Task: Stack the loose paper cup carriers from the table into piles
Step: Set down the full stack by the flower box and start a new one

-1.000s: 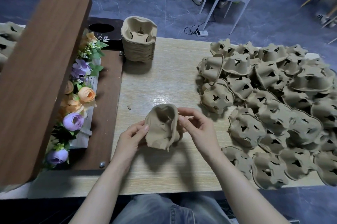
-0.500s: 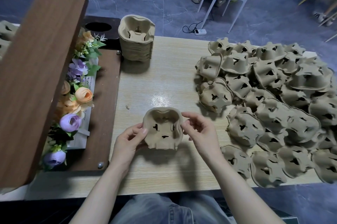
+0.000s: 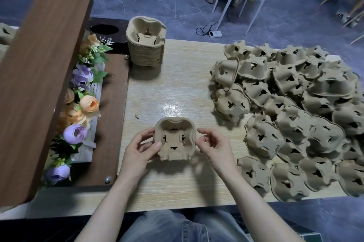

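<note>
Both hands, left hand point(image 3: 140, 148) and right hand point(image 3: 213, 146), pinch one cup carrier point(image 3: 175, 139) by its sides. It has turned open side up, ready for the tall pile point(image 3: 145, 44) beyond it.

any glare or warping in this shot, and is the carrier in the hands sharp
Head view: a bright patch of glare sits on the table just beyond the held carrier; wide-angle distortion bends the wooden board and table edges; the carrier and both hands are sharp, with soft shadows under the loose pile.
</note>
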Available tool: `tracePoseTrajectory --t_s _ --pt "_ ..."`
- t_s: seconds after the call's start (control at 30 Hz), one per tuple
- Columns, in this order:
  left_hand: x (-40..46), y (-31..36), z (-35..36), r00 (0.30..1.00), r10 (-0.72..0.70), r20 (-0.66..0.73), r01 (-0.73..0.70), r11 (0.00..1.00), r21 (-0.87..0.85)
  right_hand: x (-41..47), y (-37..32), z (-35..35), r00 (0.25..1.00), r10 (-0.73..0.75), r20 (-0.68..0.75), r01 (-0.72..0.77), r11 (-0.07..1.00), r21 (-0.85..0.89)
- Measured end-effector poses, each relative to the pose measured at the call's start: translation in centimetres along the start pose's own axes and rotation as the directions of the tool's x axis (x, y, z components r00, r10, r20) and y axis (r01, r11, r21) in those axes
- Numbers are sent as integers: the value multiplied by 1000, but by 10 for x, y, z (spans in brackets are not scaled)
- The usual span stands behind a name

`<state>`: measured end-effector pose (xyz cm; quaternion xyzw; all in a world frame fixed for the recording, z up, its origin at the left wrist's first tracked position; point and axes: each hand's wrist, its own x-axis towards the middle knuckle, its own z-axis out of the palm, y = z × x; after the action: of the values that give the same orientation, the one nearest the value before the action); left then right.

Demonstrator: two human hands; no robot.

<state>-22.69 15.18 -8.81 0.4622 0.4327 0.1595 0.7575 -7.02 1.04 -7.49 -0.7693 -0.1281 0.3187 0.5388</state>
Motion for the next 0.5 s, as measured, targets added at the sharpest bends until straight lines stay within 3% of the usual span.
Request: tracePoseTrajectory --t_s 0.5 --pt "8 -6 22 991 -4 133 1 1000 23 0 14 -11 999 17 -30 -22 984 -175"
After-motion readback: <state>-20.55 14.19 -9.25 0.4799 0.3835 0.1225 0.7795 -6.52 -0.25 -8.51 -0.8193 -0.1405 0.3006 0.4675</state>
